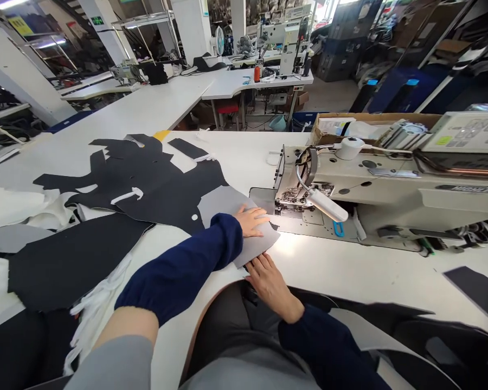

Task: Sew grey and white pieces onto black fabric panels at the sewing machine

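My left hand (pixel 252 221) lies flat on a grey fabric piece (pixel 222 203), fingers stretched toward the sewing machine (pixel 374 189). At the near edge of that piece, my right hand (pixel 270 281) has its fingers bent over the border, with the thumb close by and a dark bit of cloth under the fingertips. The grey piece's tip reaches just short of the machine's bed, left of the lamp (pixel 327 205). Its far side adjoins a larger black fabric piece (pixel 162 189), which has a small white round spot or hole near its lower edge.
More black fabric (pixel 77 260) and white strips (pixel 101 303) cover the left side of the table. Dark cut pieces (pixel 374 311) lie along the near right edge. A cardboard box (pixel 321 127) stands behind the machine, and another sewing table (pixel 264 81) is farther back.
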A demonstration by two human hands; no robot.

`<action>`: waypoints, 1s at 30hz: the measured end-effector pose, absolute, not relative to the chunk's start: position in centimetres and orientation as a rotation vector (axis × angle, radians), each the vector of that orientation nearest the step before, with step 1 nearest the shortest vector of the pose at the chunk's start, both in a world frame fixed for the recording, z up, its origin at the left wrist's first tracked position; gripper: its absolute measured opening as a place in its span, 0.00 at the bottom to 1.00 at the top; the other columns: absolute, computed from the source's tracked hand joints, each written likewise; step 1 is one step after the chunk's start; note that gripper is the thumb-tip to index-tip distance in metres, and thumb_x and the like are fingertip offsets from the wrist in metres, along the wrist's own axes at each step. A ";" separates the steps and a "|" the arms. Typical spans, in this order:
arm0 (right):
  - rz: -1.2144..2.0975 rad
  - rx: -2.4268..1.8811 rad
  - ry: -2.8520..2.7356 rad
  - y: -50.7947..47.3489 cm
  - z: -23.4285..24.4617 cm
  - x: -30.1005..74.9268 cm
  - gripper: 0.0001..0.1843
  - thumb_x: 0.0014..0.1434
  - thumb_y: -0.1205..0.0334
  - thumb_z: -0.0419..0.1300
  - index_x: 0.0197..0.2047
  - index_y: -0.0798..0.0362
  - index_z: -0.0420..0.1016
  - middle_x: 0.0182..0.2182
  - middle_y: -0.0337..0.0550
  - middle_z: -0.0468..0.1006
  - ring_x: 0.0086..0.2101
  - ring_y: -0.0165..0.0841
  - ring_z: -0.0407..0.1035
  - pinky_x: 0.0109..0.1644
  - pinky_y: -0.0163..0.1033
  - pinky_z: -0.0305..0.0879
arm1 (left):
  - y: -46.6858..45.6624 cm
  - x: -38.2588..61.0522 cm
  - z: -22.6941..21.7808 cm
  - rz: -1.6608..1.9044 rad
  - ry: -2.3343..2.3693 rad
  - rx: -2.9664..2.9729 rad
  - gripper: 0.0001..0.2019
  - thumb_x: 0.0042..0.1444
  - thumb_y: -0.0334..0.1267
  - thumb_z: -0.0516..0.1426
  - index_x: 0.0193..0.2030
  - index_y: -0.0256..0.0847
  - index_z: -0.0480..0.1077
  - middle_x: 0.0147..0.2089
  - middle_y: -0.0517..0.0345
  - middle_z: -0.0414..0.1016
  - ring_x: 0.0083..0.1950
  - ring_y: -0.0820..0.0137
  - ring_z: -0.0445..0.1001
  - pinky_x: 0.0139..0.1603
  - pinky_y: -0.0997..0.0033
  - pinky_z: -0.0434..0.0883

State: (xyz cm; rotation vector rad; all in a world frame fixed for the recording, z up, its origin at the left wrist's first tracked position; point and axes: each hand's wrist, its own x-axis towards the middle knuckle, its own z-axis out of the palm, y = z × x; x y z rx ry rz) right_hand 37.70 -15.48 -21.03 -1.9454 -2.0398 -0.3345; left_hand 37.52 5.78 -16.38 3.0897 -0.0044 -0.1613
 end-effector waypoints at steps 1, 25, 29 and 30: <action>-0.334 -1.937 -2.076 -15.5 -20.7 37.9 0.17 0.62 0.64 0.54 0.53 0.57 0.68 0.46 0.51 0.72 0.48 0.42 0.63 0.57 0.51 0.58 | 5.7 37.4 -16.4 -0.150 0.024 3.088 0.28 0.57 0.55 0.53 0.63 0.49 0.57 0.65 0.51 0.57 0.62 0.56 0.57 0.62 0.39 0.47; -0.365 -1.897 -2.027 -14.7 -20.7 40.1 0.11 0.60 0.72 0.52 0.41 0.56 0.73 0.61 0.50 0.62 0.60 0.46 0.53 0.60 0.55 0.58 | 6.8 41.5 -16.6 -0.079 0.097 3.092 0.11 0.64 0.38 0.48 0.37 0.40 0.71 0.40 0.56 0.74 0.47 0.65 0.65 0.56 0.55 0.49; -0.355 -1.911 -2.039 -13.9 -20.6 41.0 0.08 0.59 0.71 0.55 0.40 0.58 0.74 0.54 0.52 0.68 0.56 0.45 0.58 0.58 0.51 0.61 | 7.6 42.7 -16.7 -0.081 0.186 3.037 0.13 0.61 0.46 0.52 0.35 0.40 0.71 0.41 0.57 0.76 0.46 0.65 0.66 0.55 0.57 0.49; -0.351 -1.923 -2.027 -13.7 -20.7 41.3 0.08 0.59 0.72 0.55 0.39 0.58 0.74 0.52 0.52 0.70 0.54 0.43 0.60 0.57 0.49 0.63 | 7.8 43.0 -16.7 -0.080 0.214 3.032 0.13 0.60 0.47 0.53 0.36 0.40 0.71 0.41 0.57 0.76 0.46 0.65 0.66 0.55 0.57 0.50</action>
